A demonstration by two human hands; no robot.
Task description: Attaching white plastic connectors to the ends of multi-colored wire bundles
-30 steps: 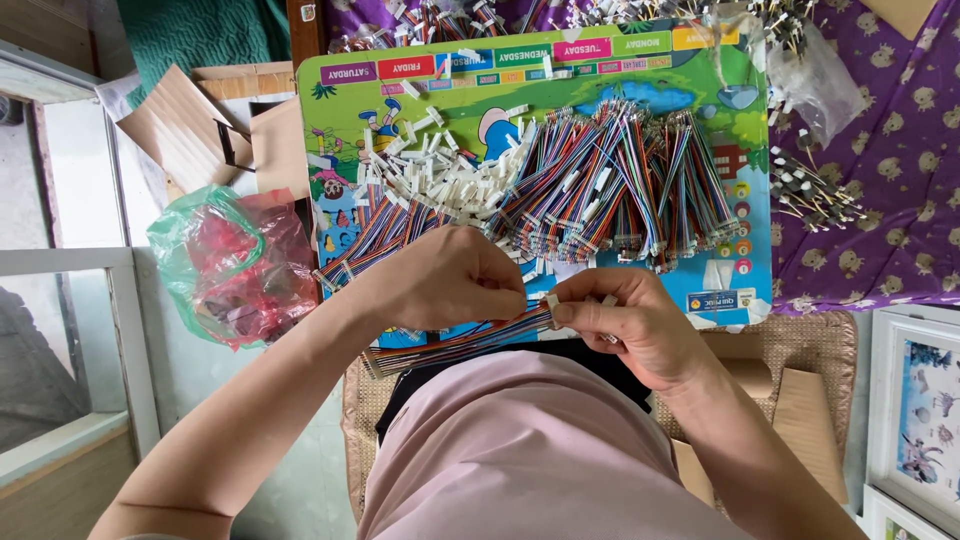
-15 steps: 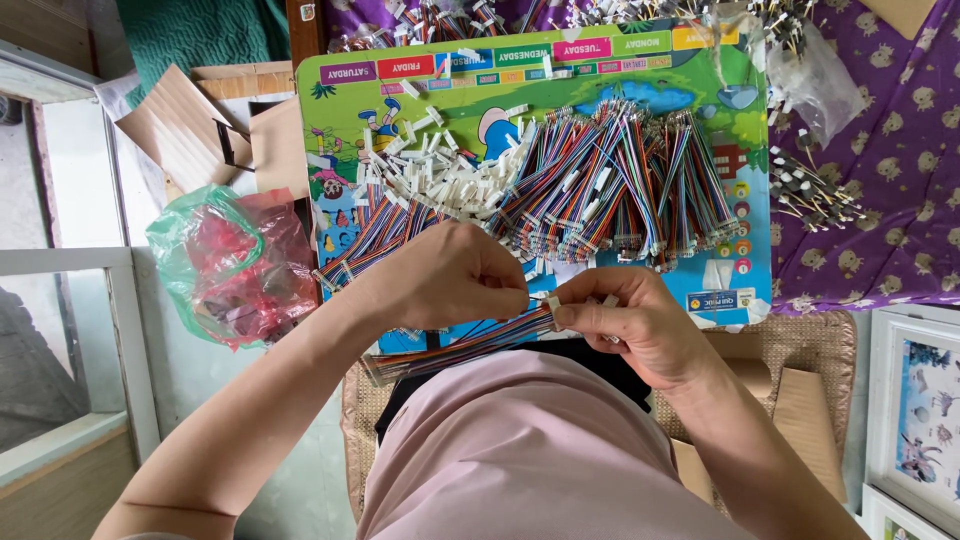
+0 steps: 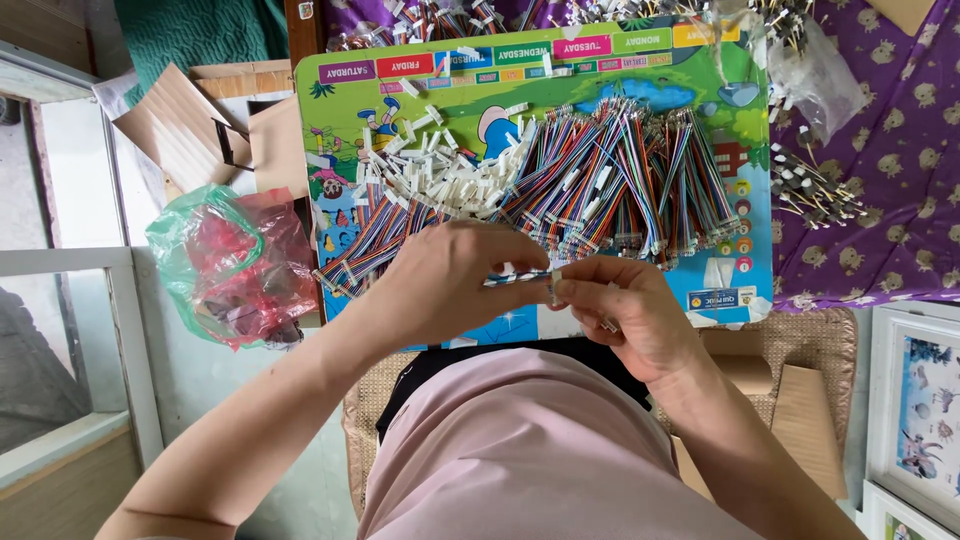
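My left hand [image 3: 455, 285] grips a thin bundle of multicoloured wires [image 3: 518, 276] that runs across to my right hand [image 3: 630, 315]. The right hand's fingertips pinch the wire ends, where a small white connector shows at the tips. Both hands hover over the near edge of a colourful cartoon board [image 3: 745, 215] on my lap. A large heap of multicoloured wire harnesses [image 3: 620, 180] lies on the board just beyond my hands. A pile of small white plastic connectors [image 3: 440, 175] sits to its left.
A green and red plastic bag [image 3: 230, 265] lies at the left beside cardboard pieces [image 3: 175, 130]. Purple patterned cloth [image 3: 890, 150] at the right carries loose pin parts [image 3: 810, 190] and a clear bag [image 3: 810, 70]. Framed pictures [image 3: 920, 400] stand at the lower right.
The wire bundle has been drawn rightward; less of it sticks out to the left of my left hand. Both hands stay almost in the same place.
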